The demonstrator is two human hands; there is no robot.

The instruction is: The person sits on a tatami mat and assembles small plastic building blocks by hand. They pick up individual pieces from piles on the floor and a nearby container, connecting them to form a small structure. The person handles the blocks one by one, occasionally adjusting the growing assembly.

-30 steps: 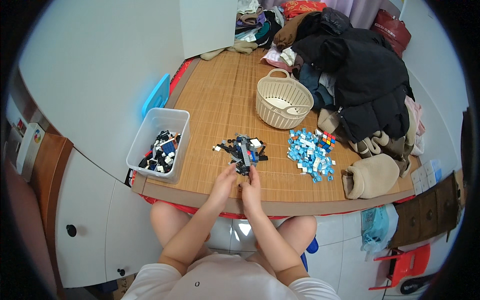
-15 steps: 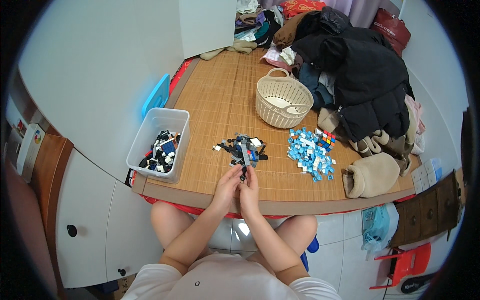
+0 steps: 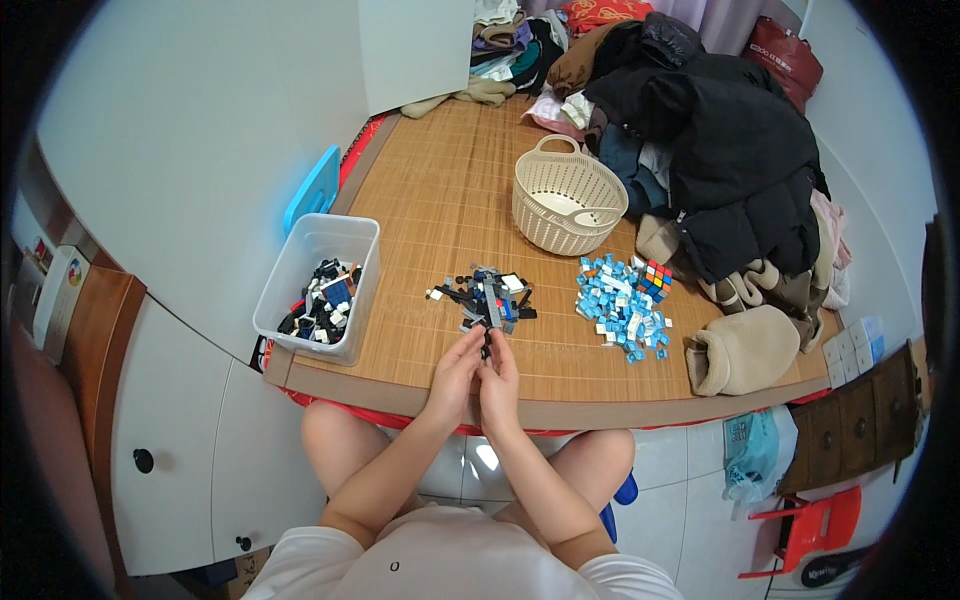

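Observation:
Both my hands meet near the front edge of the mat, pinching a long grey and black building-brick assembly (image 3: 493, 311) between them. My left hand (image 3: 457, 374) grips it from the left side, fingers pointing away from me. My right hand (image 3: 498, 384) closes on it from the right. Dark small parts of the assembly show between the fingertips; its lower end is partly hidden. Just beyond lies a loose pile of black, grey, white and blue bricks (image 3: 463, 290), which the assembly overlaps in view.
At left stands a clear plastic box (image 3: 365, 290) of mixed bricks, a blue lid (image 3: 314, 190) behind it. Blue and white bricks (image 3: 620, 310) lie at right beside a puzzle cube (image 3: 655, 281). Farther back are a beige basket (image 3: 565, 240) and heaped clothes (image 3: 735, 150) on the woven mat (image 3: 430, 180).
The grey end of the assembly has shifted and tilted slightly between my fingertips. My hands stay in nearly the same place; the piles have not moved.

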